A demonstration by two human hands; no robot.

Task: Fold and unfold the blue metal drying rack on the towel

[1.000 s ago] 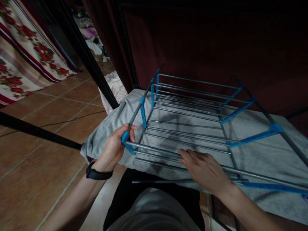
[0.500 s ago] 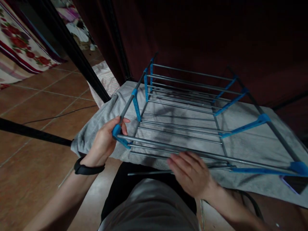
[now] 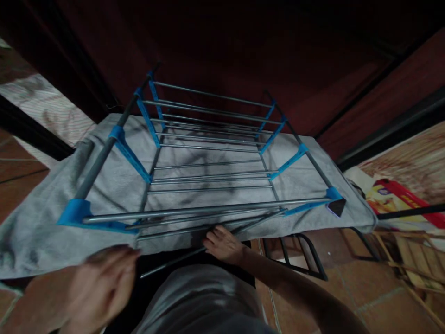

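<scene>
A rack (image 3: 208, 209) of grey metal tubes and blue plastic brackets lies on a surface draped in a grey blanket (image 3: 215, 164). My right hand (image 3: 224, 243) is closed on a thin metal tube (image 3: 174, 262) at the rack's near side. That tube's left end hangs free over my lap, and its right end reaches toward the blue bracket (image 3: 308, 207) at the near right. My left hand (image 3: 104, 283) is off the rack, in front of the near left blue corner piece (image 3: 74, 212). Motion smears its fingers, so I cannot tell whether they are open.
A phone (image 3: 336, 207) rests by the near right corner of the rack. Dark red curtains (image 3: 222, 41) hang behind. To the right are a black metal frame (image 3: 306, 260), a red and yellow package (image 3: 399, 199) and a wooden rack (image 3: 413, 260) above the tiled floor.
My left hand has let go of the rack's near left corner and drawn back toward me. The view has swung right. My right hand stays on the near side, now gripping the loose tube.
</scene>
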